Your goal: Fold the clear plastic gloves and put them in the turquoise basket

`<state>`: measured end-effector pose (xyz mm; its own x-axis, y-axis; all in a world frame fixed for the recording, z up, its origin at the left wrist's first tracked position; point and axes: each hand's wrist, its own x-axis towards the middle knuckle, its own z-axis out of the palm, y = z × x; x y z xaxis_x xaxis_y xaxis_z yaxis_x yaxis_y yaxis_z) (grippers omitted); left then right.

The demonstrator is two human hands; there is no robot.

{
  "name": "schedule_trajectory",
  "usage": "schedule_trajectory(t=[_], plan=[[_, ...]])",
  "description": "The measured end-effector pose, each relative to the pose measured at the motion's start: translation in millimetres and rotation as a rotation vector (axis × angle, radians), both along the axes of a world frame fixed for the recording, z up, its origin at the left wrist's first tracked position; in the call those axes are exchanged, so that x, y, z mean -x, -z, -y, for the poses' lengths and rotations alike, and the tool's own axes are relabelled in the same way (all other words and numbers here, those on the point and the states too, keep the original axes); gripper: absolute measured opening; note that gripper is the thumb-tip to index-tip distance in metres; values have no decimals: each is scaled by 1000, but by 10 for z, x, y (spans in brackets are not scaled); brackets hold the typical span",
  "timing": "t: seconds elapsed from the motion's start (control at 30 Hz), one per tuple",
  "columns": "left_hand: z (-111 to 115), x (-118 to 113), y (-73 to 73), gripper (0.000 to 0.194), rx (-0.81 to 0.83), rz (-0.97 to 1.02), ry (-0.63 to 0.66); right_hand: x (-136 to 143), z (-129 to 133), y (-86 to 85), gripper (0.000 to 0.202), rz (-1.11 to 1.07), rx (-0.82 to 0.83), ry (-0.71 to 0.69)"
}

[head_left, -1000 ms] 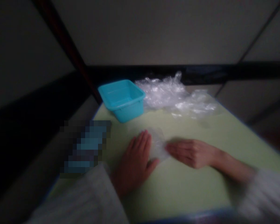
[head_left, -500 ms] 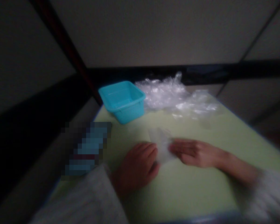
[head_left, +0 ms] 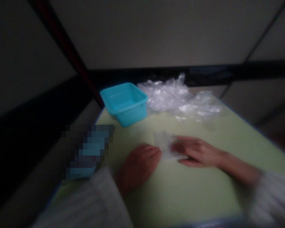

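Yellow-green tabletop [head_left: 192, 196] with crumpled clear plastic [head_left: 167, 95] beside a turquoise plastic basin [head_left: 133, 114].
Nearer, the left hand [head_left: 139, 166] has its fingers curled in, the right hand [head_left: 200, 152] its fingers bent, thumb apart; between them, on the tabletop, lies a small translucent plastic sheet [head_left: 163, 143]. Whether either grips it, I cannot tell.

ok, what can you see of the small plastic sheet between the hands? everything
The sheet looks like thin, translucent, whitish plastic, with no print visible. It appears to lie on the table, nearer the camera than the tub. The left hand meets its left side; the right hand partly hides its right side. Blur obscures folds and layers.
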<state>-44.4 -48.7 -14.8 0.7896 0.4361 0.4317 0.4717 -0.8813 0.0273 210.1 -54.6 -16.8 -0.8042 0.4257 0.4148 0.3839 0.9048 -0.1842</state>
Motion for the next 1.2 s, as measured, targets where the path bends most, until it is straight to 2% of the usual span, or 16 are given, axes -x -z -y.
schedule_trajectory(t=[0.17, 0.37, 0.53, 0.6, 0.7, 0.83, 0.93, 1.07, 1.13, 1.2], plan=[[24, 6, 16, 28, 60, 32, 2, 38, -21, -4, 28, -19, 11, 17], [32, -43, -15, 24, 416, 203, -157, 75, 0, -31, 23, -115, 168, 160], [-37, -116, -14, 17, 745, 445, -396, 159, -1, -50, 25, -247, 422, 351], [-67, -127, 12, 13, 842, 524, -417, 201, -16, -62, 25, -295, 527, 403], [-99, -123, 58, 5, 854, 567, -424, 259, -55, -68, 25, -370, 615, 465], [-132, -117, 93, 35, 845, 587, -452, 316, -106, -38, 20, -440, 663, 519], [-160, -125, 103, 49, 869, 621, -468, 340, -123, -8, 16, -507, 707, 542], [-199, -141, 121, 59, 920, 653, -483, 327, -128, 12, 24, -554, 673, 575], [-214, -151, 125, 62, 923, 652, -495, 306, -126, 10, 26, -560, 561, 608], [-227, -162, 124, 63, 913, 648, -505, 294, -109, -5, 22, -535, 372, 645]])
